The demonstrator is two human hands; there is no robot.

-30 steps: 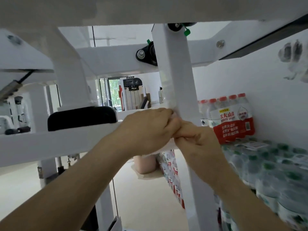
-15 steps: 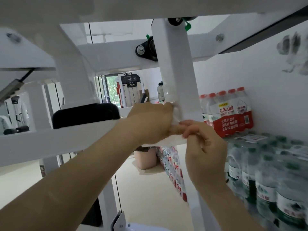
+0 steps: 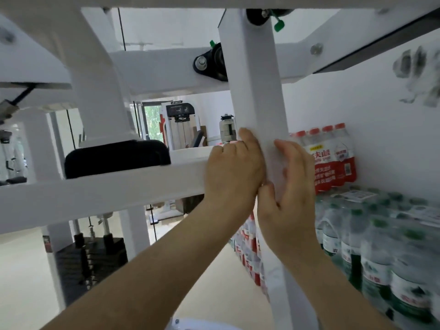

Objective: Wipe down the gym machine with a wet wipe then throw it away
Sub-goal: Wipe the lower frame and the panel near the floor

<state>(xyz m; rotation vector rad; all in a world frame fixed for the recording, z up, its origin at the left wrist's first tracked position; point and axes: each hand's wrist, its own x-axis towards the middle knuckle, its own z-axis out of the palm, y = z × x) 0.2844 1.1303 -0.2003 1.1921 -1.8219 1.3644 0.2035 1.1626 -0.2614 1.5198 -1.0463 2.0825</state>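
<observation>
Our left hand (image 3: 234, 170) gripping the white square steel post (image 3: 252, 91), our open right hand (image 3: 291, 191) could drag and bunch the thin white wipe (image 3: 273, 166) beneath it.

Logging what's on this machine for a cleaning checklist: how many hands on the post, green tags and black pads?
Hands on the post: 2 (left hand, right hand)
Green tags: 2
Black pads: 1
Total: 5

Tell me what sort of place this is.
A gym, most likely. A white machine frame with a black pad fills the view, a weight stack stands lower left, and a cable machine shows in the back. Water packs are piled along the wall.
</observation>
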